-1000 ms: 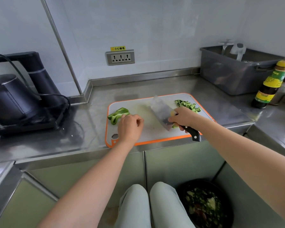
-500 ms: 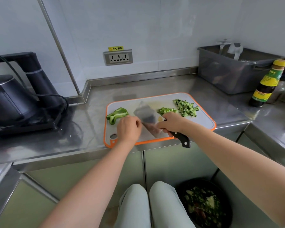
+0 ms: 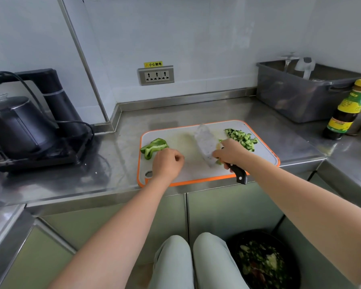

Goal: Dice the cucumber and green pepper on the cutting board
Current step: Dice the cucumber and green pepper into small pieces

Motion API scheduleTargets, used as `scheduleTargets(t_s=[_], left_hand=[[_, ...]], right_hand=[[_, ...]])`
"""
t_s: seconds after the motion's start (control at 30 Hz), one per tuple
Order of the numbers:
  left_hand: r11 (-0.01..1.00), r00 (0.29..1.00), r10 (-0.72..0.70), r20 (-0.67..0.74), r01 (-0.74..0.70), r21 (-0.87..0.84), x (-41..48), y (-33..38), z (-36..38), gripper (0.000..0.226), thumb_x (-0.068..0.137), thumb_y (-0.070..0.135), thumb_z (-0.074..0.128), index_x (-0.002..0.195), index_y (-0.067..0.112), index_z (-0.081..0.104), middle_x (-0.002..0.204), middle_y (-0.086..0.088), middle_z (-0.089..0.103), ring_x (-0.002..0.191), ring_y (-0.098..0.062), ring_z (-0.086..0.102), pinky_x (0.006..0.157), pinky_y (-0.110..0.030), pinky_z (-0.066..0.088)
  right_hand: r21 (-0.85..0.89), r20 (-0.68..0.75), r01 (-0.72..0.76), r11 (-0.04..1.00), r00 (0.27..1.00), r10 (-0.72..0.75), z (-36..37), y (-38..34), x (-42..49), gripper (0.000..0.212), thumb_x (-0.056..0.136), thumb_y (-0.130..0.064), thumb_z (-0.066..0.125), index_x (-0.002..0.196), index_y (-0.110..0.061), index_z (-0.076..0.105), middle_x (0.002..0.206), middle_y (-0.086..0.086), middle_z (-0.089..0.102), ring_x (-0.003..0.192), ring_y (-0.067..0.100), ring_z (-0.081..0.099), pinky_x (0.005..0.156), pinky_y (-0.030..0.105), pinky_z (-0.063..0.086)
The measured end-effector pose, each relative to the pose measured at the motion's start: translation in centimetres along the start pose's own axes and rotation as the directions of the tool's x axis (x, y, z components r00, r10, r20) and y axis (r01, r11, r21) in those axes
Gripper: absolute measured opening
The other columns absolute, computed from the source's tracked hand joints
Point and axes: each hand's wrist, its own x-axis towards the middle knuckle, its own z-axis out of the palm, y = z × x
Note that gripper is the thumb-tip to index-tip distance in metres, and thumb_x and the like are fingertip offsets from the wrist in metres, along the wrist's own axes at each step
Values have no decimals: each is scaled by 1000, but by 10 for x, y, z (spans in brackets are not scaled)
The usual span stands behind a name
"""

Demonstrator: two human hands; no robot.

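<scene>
A white cutting board with an orange rim (image 3: pixel 265 152) lies on the steel counter. Green pepper pieces (image 3: pixel 153 147) sit at its left end. Diced cucumber (image 3: pixel 241 137) is piled at the far right, with a few bits beside the blade. My right hand (image 3: pixel 230 153) grips the black handle of a cleaver (image 3: pixel 206 146), whose wide blade lies tilted over the board's middle. My left hand (image 3: pixel 167 163) rests curled on the board, just right of the pepper, fingers closed with nothing visible in them.
A black kettle on its base (image 3: pixel 27 126) stands at the left with a cable. A grey tub (image 3: pixel 306 92) and a sauce bottle (image 3: pixel 346 110) are at the back right. A black bin with scraps (image 3: pixel 263 261) sits on the floor below.
The cleaver swept left across the board and has come back toward the right, near the cucumber pile. My left hand stayed by the pepper.
</scene>
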Motion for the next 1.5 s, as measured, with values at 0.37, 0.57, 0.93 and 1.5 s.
scheduleTargets(t_s=[0.37,0.57,0.93,1.5], left_hand=[[553,893,-308,328,449,-702,23,73,-7,33,97,38,42,107,10,56,103,-17,65,83,-30,64,56,-28,50],[491,856,-422,298,492,-719,34,59,4,22,94,7,39,109,3,55,102,-19,59,83,-30,59,51,-30,49],[315,844,-453,288,454,-834,30,71,-5,19,93,3,38,92,2,56,85,-18,60,56,-26,57,33,-22,45],[416,878,-414,242,419,-807,22,70,-1,21,94,7,36,78,6,51,68,-12,53,52,-24,49,31,-15,36]], right_hand=[[-425,-222,301,854,880,-421,32,-21,-8,20,93,-21,46,108,-9,51,103,15,63,97,36,60,66,35,38],[-232,0,509,829,852,-523,30,-6,-9,35,94,-26,46,128,-22,56,100,10,53,101,31,55,80,33,41],[-63,-73,444,894,891,-448,28,7,6,54,95,-56,16,145,-45,33,161,-7,-3,146,12,-8,116,41,-3],[-194,-124,318,928,930,-345,27,10,18,48,103,-47,16,145,-40,38,161,-3,2,147,17,-6,115,45,0]])
